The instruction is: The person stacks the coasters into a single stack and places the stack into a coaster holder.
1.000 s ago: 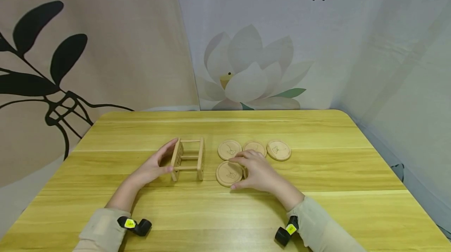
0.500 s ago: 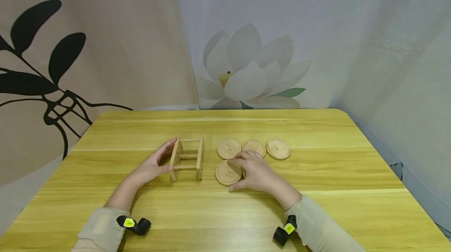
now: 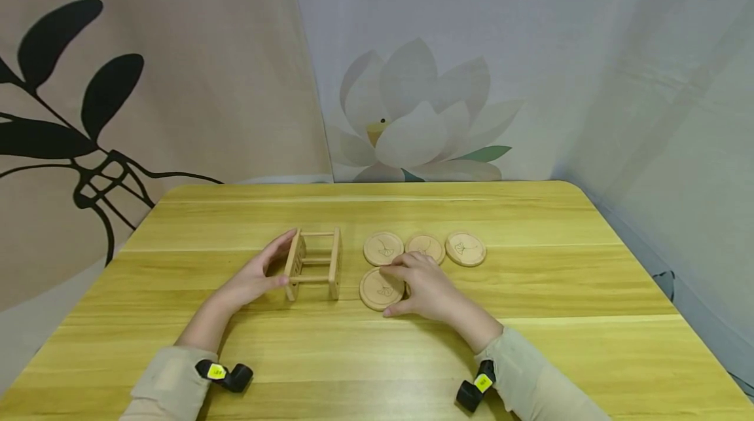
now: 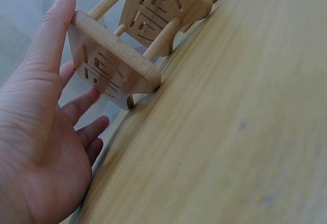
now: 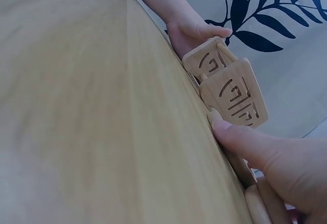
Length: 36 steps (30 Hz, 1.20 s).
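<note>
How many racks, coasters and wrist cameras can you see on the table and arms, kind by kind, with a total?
Rack: 1
Coasters: 4 clear, plus what looks like another's edge under the right hand
Wrist cameras: 2
Total: 7 clear, likely 8

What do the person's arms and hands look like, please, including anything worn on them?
The left hand and right hand are both ungloved. The left sleeve and right sleeve are plain pale beige. The left wrist camera and right wrist camera are small and black, each with a yellow label whose print is unreadable.
</note>
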### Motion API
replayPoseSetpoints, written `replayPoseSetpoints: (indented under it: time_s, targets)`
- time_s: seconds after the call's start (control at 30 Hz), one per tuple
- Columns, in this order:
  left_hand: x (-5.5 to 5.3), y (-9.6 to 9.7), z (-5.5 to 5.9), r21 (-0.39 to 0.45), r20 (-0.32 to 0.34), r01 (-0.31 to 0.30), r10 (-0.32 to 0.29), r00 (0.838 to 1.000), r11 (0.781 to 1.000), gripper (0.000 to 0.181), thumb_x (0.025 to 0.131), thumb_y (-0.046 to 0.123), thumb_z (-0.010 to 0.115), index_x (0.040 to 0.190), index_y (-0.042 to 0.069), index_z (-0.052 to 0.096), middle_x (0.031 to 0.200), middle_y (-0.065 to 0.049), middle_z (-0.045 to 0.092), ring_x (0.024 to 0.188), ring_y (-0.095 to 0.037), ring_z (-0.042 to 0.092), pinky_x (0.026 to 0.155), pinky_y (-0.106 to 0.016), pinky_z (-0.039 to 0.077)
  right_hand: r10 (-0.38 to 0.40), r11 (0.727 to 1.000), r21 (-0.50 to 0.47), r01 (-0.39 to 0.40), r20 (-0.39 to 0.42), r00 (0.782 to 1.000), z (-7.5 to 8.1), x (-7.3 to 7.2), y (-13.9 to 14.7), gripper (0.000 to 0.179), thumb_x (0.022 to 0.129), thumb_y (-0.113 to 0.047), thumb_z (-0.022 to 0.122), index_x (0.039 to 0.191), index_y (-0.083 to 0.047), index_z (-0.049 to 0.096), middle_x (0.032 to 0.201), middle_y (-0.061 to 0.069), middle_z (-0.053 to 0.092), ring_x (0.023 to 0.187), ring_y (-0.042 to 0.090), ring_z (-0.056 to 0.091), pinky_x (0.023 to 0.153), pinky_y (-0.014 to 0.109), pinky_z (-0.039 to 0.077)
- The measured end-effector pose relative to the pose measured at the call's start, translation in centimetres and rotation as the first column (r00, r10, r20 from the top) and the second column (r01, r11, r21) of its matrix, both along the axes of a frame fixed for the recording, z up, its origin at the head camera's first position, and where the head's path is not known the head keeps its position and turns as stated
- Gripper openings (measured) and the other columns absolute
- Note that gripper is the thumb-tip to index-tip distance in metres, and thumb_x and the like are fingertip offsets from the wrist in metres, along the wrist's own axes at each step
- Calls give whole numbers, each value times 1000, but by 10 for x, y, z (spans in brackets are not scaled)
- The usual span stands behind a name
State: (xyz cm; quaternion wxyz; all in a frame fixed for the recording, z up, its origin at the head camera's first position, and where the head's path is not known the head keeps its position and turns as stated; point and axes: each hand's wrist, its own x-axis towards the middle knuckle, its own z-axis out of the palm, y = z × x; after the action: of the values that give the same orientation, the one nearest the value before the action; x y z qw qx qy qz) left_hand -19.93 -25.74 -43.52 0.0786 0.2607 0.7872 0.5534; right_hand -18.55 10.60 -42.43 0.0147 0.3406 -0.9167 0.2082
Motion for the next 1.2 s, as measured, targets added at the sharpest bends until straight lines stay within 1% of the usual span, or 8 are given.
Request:
replayPoseSetpoints:
  time_s: [0.3, 0.53, 0.7, 0.83, 0.93, 1.07, 1.2]
  targets:
    - [0, 0, 0, -7, 0, 0, 0, 1000, 1000, 84, 88, 37, 69, 155, 24, 18, 154, -16, 22, 136, -42, 19, 100, -72, 13, -9, 1000, -14, 10, 18, 1000, 0, 1, -1, 74, 71, -49, 81, 133, -14, 59, 128, 6, 54, 121, 24, 44, 103, 45, 31]
    - [0, 0, 0, -4, 3, 2, -2, 1000, 1000, 83, 90, 32, 69, 154, 25, 18, 155, -16, 21, 137, -42, 18, 101, -72, 12, -8, 999, -31, 8, 9, 1000, 0, 1, -1, 75, 72, -47, 81, 134, -12, 58, 128, 7, 53, 122, 25, 43, 104, 46, 31]
    - [1, 0, 0, -4, 5, -3, 3, 1000, 1000, 83, 90, 28, 69, 155, 24, 18, 154, -17, 21, 137, -42, 18, 100, -72, 11, 0, 999, -49, 0, -11, 1000, 1, 2, -1, 75, 72, -46, 81, 134, -10, 57, 127, 7, 53, 121, 26, 43, 103, 47, 31]
    - [0, 1, 0, -10, 0, -7, 7, 1000, 1000, 84, 89, 27, 69, 155, 21, 17, 154, -17, 22, 136, -42, 20, 100, -72, 13, -4, 998, -56, 3, -15, 1000, 2, 3, -1, 76, 72, -46, 81, 135, -11, 56, 129, 7, 52, 122, 25, 42, 103, 46, 31]
    - [0, 1, 0, -13, -6, -7, 7, 1000, 1000, 84, 90, 26, 69, 155, 20, 17, 153, -18, 24, 135, -43, 22, 100, -72, 14, -3, 997, -76, 2, -15, 1000, 3, 3, -1, 76, 72, -45, 81, 135, -10, 56, 129, 7, 52, 122, 24, 42, 103, 45, 31]
    - [1, 1, 0, -7, -3, -6, 6, 1000, 1000, 83, 90, 25, 69, 155, 22, 17, 153, -17, 24, 135, -42, 22, 100, -72, 13, 7, 993, -115, -9, -19, 1000, 5, 3, 1, 77, 72, -43, 82, 135, -9, 55, 129, 6, 52, 122, 24, 41, 102, 44, 32]
    - [1, 1, 0, -7, -3, -4, 4, 1000, 1000, 84, 89, 30, 69, 155, 22, 17, 154, -17, 23, 136, -43, 21, 100, -73, 13, 12, 990, -141, -15, -26, 1000, 8, 4, 3, 77, 72, -42, 83, 135, -8, 55, 129, 6, 51, 122, 23, 41, 102, 44, 32]
